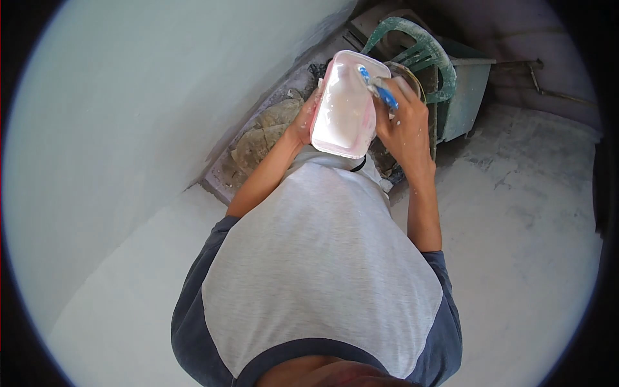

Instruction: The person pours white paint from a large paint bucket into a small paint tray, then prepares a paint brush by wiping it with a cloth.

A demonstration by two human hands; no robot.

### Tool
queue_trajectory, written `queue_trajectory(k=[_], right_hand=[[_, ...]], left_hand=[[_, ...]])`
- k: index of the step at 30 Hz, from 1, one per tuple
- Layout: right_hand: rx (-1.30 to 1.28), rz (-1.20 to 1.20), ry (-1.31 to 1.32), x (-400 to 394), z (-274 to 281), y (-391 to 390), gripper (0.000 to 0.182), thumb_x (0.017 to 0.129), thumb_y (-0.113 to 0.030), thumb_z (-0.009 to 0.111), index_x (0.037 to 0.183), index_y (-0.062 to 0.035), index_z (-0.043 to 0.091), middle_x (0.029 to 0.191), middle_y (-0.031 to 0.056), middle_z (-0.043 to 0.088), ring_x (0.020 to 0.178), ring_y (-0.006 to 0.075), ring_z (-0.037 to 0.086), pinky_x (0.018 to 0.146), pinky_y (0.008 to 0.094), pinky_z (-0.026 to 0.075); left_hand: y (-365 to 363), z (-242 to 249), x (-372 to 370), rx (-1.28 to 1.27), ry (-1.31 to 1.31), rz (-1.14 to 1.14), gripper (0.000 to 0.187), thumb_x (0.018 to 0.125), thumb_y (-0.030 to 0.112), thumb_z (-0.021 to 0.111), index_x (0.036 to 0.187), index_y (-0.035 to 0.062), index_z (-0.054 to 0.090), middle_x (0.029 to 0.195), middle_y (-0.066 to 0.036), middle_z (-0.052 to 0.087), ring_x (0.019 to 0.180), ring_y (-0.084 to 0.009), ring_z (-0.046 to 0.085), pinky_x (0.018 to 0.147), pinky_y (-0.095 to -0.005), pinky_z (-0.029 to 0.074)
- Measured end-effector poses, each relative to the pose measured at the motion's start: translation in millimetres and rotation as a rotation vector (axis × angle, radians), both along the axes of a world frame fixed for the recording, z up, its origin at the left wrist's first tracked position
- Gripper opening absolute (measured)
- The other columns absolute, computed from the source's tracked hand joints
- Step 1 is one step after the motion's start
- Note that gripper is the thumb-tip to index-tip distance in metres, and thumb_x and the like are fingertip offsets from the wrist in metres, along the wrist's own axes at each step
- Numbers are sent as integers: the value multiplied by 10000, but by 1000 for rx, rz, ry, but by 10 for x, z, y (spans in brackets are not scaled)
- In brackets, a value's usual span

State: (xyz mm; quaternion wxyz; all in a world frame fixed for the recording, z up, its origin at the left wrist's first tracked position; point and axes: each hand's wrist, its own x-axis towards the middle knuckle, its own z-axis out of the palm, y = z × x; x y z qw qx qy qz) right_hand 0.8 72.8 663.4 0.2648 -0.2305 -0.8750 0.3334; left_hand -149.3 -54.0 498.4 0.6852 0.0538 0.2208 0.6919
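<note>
A pinkish, rounded rectangular tub (339, 153) of white paint (343, 106) is in front of my body, tilted in this view. Its left side rests in the grip of my left hand (305, 122), whose fingers are partly hidden behind it. My right hand (409, 126), spotted with white paint, closes around a blue-handled paintbrush (387, 97). The brush's far end is over the paint near the upper right of the tub, and its bristles are not clearly visible.
A paint-stained green plastic chair (445, 64) stands beyond my right hand, near a grey box-like cabinet (469, 97). Crumpled, dirty sacking (261, 135) lies at the foot of the pale wall (129, 116) on my left. Pale floor (516, 226) extends to the right.
</note>
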Motion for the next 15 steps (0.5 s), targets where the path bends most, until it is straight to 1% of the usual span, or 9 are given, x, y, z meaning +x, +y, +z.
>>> queue_trajectory(k=[2, 3, 6, 8, 9, 10, 12, 13, 15], right_hand=[[49, 59, -94, 80, -36, -87, 299, 868, 29, 680, 1164, 38, 641, 977, 203, 648, 779, 434, 672, 690, 467, 539], [49, 64, -93, 98, -59, -142, 299, 868, 29, 680, 1164, 38, 641, 977, 203, 648, 779, 434, 672, 690, 467, 539], [4, 110, -118, 109, -91, -317, 289, 875, 8, 684, 1157, 45, 630, 926, 199, 624, 770, 427, 671, 683, 479, 536], [-110, 143, -153, 127, -78, -378, 262, 885, -4, 678, 1139, 48, 637, 920, 206, 629, 735, 401, 677, 662, 465, 535], [-162, 144, -149, 128, -28, -394, 241, 892, -2, 670, 1125, 53, 642, 902, 211, 634, 691, 374, 675, 639, 439, 536], [-162, 143, -149, 121, 8, -412, 241, 892, -2, 670, 1125, 53, 642, 902, 211, 634, 691, 374, 675, 639, 439, 536], [-283, 117, -81, 116, 62, -433, 156, 884, 29, 665, 1039, 30, 676, 886, 201, 668, 699, 381, 655, 656, 402, 518], [-282, 116, -81, 103, 76, -419, 156, 884, 29, 665, 1039, 30, 676, 886, 201, 668, 699, 381, 655, 656, 402, 518], [-178, 109, -25, 46, 87, -352, 144, 882, 31, 663, 1024, 30, 690, 882, 180, 686, 705, 339, 676, 656, 371, 523]], left_hand=[[-4, 35, -28, -21, 61, 13, 683, 1082, 592, 374, 1551, 100, 438, 1452, -117, 596, 1268, -239, 637, 1082, -422, 533], [-11, 43, -36, -45, 122, 23, 695, 1078, 602, 375, 1551, 96, 438, 1455, -116, 593, 1268, -237, 636, 1082, -423, 532], [11, 1, -20, -76, 92, 83, 718, 1068, 621, 386, 1550, 92, 437, 1456, -113, 592, 1264, -237, 636, 1084, -423, 530], [38, -19, 4, -76, 66, 99, 725, 1063, 629, 390, 1550, 94, 438, 1452, -113, 594, 1262, -237, 636, 1083, -423, 529], [47, -28, 21, -75, 42, 115, 732, 1058, 637, 395, 1550, 97, 439, 1449, -112, 596, 1261, -237, 635, 1083, -423, 529], [49, -56, 40, -74, 42, 113, 732, 1058, 637, 395, 1550, 97, 439, 1449, -112, 596, 1261, -237, 635, 1083, -423, 529], [55, -81, 85, -27, 35, 138, 714, 1061, 627, 401, 1535, 97, 460, 1425, -112, 613, 1260, -231, 635, 1077, -422, 533], [67, -67, 96, -27, 35, 137, 714, 1061, 627, 401, 1535, 97, 460, 1425, -112, 613, 1260, -231, 635, 1077, -422, 533], [92, -30, 116, 30, -100, 81, 690, 1066, 613, 406, 1518, 97, 483, 1398, -113, 630, 1249, -234, 642, 1072, -425, 538]])
